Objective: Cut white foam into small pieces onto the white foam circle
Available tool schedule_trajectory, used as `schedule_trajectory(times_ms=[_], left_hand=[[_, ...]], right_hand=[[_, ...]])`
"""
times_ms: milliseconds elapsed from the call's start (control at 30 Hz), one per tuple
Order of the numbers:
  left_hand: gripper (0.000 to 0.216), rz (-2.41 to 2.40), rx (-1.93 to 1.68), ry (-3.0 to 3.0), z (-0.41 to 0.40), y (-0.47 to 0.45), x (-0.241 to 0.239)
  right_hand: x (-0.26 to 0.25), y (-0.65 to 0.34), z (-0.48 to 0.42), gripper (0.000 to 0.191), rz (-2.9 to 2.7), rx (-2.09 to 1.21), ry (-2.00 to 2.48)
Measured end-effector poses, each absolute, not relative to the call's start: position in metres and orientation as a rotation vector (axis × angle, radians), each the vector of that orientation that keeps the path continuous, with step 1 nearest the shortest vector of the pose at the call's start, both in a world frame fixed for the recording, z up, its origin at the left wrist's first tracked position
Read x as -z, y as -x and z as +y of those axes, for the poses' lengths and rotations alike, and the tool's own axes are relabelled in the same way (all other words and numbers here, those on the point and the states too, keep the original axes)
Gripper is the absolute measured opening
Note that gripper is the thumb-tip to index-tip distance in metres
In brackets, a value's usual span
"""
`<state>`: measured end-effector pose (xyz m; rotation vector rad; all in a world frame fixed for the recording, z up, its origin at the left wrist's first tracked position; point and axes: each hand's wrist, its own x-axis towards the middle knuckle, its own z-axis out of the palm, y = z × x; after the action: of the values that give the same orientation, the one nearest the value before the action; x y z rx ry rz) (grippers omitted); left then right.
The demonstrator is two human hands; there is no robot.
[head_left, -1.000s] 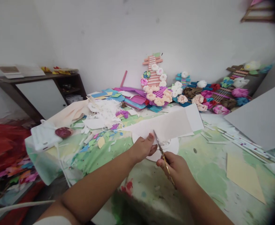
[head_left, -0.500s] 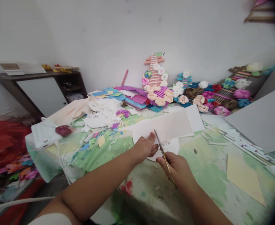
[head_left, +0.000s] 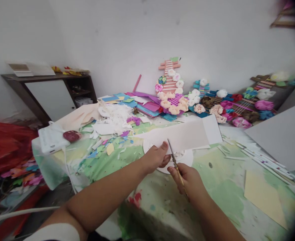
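Note:
My left hand (head_left: 158, 155) pinches the lower edge of a long pale paper strip (head_left: 187, 134), thumb on top. My right hand (head_left: 186, 180) is closed around a pair of gold-handled scissors (head_left: 175, 163), whose blades point up and away at the paper's lower edge beside my left thumb. Whether the blades are apart or together I cannot tell. Beneath the strip lies a round white piece (head_left: 189, 158), partly covered by the paper and my hands, with small pale scraps on it.
Shredded white paper (head_left: 116, 117) and coloured sheets (head_left: 147, 106) pile up behind. Paper-flower crafts (head_left: 171, 88) lean on the wall. At left are a white device (head_left: 52, 139) with a cable and a dark red object (head_left: 71, 136). Thin rolled sticks (head_left: 265, 162) and yellow paper (head_left: 263, 197) lie at right.
The view has shifted slightly, so the background sits a little further right. Both hands, the scissors and the paper strip keep nearly the same positions relative to each other.

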<state>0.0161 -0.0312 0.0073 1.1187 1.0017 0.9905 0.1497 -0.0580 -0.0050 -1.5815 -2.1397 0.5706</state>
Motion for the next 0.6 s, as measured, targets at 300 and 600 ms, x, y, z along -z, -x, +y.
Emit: schedule_trajectory(times_ms=[300, 600], left_hand=[[0.055, 1.152, -0.851, -1.147, -0.042, -0.022, -0.025], [0.056, 1.107, -0.732, -1.348, -0.045, -0.016, -0.025]], right_hand=[[-0.004, -0.148, -0.065, 0.026, -2.089, -0.728, 1.426], [-0.003, -0.151, -0.063, 0.024, -2.125, -0.679, 1.403]])
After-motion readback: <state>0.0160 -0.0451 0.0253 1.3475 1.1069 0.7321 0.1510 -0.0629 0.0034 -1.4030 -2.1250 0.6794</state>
